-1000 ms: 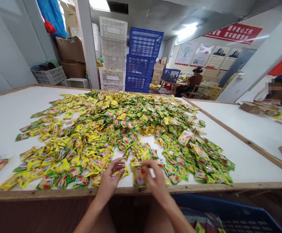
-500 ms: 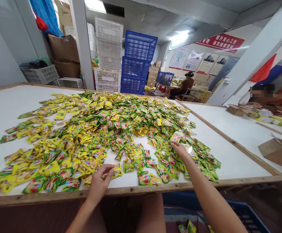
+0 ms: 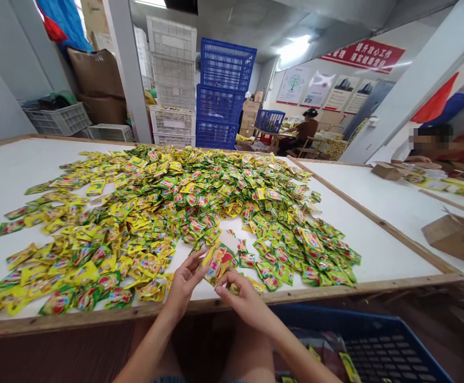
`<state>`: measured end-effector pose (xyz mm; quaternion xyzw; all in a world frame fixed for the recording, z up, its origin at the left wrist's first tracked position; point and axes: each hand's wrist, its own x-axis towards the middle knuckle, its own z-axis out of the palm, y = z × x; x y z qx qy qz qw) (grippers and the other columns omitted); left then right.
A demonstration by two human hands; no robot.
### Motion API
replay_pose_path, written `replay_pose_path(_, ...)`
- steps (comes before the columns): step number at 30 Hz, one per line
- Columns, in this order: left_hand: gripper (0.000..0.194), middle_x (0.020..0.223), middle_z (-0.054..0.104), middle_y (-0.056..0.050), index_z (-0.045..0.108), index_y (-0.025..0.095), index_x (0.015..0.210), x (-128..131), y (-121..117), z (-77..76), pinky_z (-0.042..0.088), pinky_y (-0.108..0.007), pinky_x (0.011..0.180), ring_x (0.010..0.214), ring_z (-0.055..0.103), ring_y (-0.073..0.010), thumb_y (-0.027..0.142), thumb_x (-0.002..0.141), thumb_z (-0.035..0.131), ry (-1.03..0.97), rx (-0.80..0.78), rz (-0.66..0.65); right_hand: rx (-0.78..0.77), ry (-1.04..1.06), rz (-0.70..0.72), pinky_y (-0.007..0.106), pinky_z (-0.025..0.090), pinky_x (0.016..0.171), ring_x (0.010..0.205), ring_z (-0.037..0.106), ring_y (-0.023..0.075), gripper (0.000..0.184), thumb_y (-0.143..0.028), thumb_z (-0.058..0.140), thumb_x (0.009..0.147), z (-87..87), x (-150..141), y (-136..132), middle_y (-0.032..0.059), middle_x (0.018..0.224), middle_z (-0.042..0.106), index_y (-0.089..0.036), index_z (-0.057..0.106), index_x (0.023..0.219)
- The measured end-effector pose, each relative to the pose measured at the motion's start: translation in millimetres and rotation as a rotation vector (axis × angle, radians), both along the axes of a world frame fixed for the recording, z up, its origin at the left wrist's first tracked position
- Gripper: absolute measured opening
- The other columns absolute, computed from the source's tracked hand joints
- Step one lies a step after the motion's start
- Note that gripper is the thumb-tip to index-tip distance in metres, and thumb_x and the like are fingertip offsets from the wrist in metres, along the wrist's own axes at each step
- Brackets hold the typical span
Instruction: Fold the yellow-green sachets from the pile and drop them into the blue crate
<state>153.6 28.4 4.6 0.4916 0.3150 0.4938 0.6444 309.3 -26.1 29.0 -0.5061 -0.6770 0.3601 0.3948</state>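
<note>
A yellow printed pouch (image 3: 219, 260) with red fruit pictures and a pale top is tilted just above the table's front edge. It looks larger than the loose packets. My left hand (image 3: 186, 279) holds its left side, thumb and fingers closed on the edge. At the lower right corner, my right hand (image 3: 240, 295) pinches it between thumb and fingers. Whether a small packet is also in my left fingers is hidden. Behind the pouch spreads a big heap of small green and yellow packets (image 3: 200, 191), with red fruit prints.
The white table (image 3: 0, 186) has a wooden rim (image 3: 108, 313). A blue crate (image 3: 391, 340) with some packets sits below at right. Cardboard boxes (image 3: 457, 239) lie on the right-hand table. Crate stacks (image 3: 226, 64) stand behind. Two people work farther off.
My right hand has come left from the packets at right, bringing the larger pouch. My left hand has risen slightly to meet it. The view has shifted a little.
</note>
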Motion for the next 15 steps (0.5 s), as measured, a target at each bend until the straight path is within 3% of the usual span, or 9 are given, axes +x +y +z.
replay_pose_path(6, 0.044, 0.101, 0.068, -0.010, 0.061, 0.014, 0.101, -16, 6, -5.8, 0.049, -0.033, 0.080, 0.095, 0.062, -0.0269, 0.031, 0.063, 0.073, 0.057, -0.056, 0.011, 0.049, -0.204, 0.179, 0.026, 0.038, 0.076, 0.082, 0.054, 0.0148, 0.013, -0.022, 0.060, 0.076, -3.2, 3, 22, -0.0004, 0.080, 0.061, -0.019, 0.054, 0.066)
replay_pose_path(8, 0.046, 0.095, 0.070, -0.010, 0.061, 0.013, 0.098, -23, 9, -10.2, 0.050, -0.033, 0.077, 0.091, 0.063, -0.0266, 0.032, 0.059, 0.075, 0.075, -0.104, 0.084, 0.070, -0.319, 0.038, 0.026, 0.039, 0.071, 0.076, 0.054, 0.0156, 0.012, -0.024, 0.057, 0.077, -14.6, 14, 35, 0.0009, 0.077, 0.060, -0.018, 0.053, 0.067)
replay_pose_path(10, 0.046, 0.092, 0.070, -0.009, 0.061, 0.013, 0.096, -26, 11, -15.9, 0.050, -0.033, 0.077, 0.089, 0.064, -0.0258, 0.033, 0.057, 0.076, 0.059, -0.145, 0.185, 0.092, -0.440, -0.246, 0.027, 0.038, 0.067, 0.072, 0.054, 0.0172, 0.012, -0.029, 0.056, 0.076, -29.3, 26, 48, 0.0025, 0.074, 0.059, -0.018, 0.053, 0.075)
replay_pose_path(12, 0.046, 0.091, 0.070, -0.008, 0.060, 0.013, 0.095, -26, 11, -23.0, 0.051, -0.033, 0.076, 0.086, 0.065, -0.0252, 0.033, 0.057, 0.076, 0.012, -0.184, 0.239, 0.091, -0.546, -0.460, 0.028, 0.037, 0.065, 0.071, 0.055, 0.0198, 0.026, -0.035, 0.060, 0.072, -43.6, 35, 59, 0.0041, 0.076, 0.059, -0.017, 0.051, 0.088)
replay_pose_path(15, 0.048, 0.090, 0.070, -0.006, 0.058, 0.014, 0.100, -24, 11, -35.2, 0.052, -0.033, 0.074, 0.081, 0.066, -0.0233, 0.031, 0.058, 0.075, -0.063, -0.220, 0.269, 0.046, -0.635, -0.486, 0.028, 0.037, 0.065, 0.075, 0.057, 0.0235, 0.050, -0.036, 0.068, 0.064, -57.6, 39, 67, 0.0065, 0.079, 0.061, -0.014, 0.045, 0.103)
